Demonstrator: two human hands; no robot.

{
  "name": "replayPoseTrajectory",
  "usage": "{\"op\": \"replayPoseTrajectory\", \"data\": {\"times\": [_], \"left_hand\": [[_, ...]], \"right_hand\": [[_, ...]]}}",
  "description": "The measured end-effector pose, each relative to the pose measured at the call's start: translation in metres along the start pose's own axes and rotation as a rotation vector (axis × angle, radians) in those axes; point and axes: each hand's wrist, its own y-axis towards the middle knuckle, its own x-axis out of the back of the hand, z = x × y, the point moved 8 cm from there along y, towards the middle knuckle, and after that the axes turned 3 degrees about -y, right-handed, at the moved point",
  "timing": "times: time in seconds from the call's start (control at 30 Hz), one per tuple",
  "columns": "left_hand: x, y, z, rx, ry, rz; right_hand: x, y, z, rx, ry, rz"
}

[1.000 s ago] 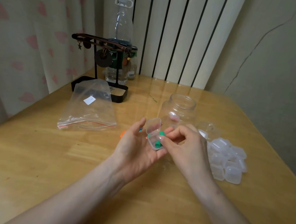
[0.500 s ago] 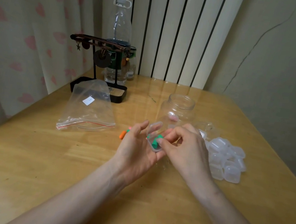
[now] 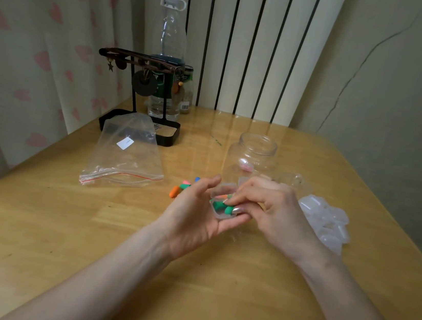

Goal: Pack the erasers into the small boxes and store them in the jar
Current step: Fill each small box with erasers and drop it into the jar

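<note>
small box (image 3: 220,212) cradled in curled left hand (image 3: 191,219) fingers above tabletop (image 3: 73,235), near jar (image 3: 252,157), right hand (image 3: 275,216) fingers pinching green erasers (image 3: 218,205) into it (box probably light, slick thin plastic: grip side walls; erasers soft, grippy).

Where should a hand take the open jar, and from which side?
Probably the smooth round wall below the neck of the jar, palm wrapping from its left. It stands upright with the mouth open, so a side wrap keeps the opening free; its lid and the pile of empty boxes crowd the right.
</note>
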Motion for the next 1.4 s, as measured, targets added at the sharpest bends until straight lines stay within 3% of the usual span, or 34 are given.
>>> {"op": "replayPoseTrajectory", "data": {"times": [0.23, 0.33, 0.43, 0.5, 0.6, 0.87, 1.03, 1.17, 1.3, 1.33, 1.4], "left_hand": [[-0.006, -0.003, -0.001, 0.012, 0.021, 0.022], [-0.006, -0.004, -0.005, -0.002, -0.020, 0.012], [-0.007, -0.004, -0.008, -0.006, -0.098, 0.034], [-0.010, -0.003, -0.006, 0.001, -0.110, 0.056], [-0.019, -0.005, -0.003, -0.024, 0.034, 0.115], [-0.007, -0.003, -0.010, -0.108, 0.381, 0.042], [0.011, -0.011, -0.040, -0.354, 0.788, -0.304], [0.011, -0.021, -0.052, -0.527, 1.112, -0.420], [0.008, -0.024, -0.063, -0.627, 1.341, -0.472], [0.007, -0.024, -0.064, -0.641, 1.357, -0.475], [0.003, -0.025, -0.063, -0.658, 1.367, -0.461]], "right_hand": [[0.001, -0.001, -0.003, -0.075, 0.018, -0.059], [0.003, -0.002, -0.003, -0.131, 0.134, -0.039], [0.019, -0.003, -0.007, -0.183, 0.260, -0.159], [0.018, -0.002, -0.007, -0.181, 0.232, -0.096], [-0.009, -0.004, 0.003, -0.043, 0.039, 0.130], [-0.011, -0.004, 0.003, 0.050, -0.061, 0.010], [0.056, 0.046, -0.051, -0.279, -0.112, -0.421], [0.052, 0.080, -0.085, -0.452, -0.351, -0.201], [0.086, 0.058, -0.110, -0.635, -0.416, -0.360], [0.086, 0.049, -0.125, -0.740, -0.525, -0.270], [0.067, 0.028, -0.150, -0.903, -0.654, 0.066]]}}
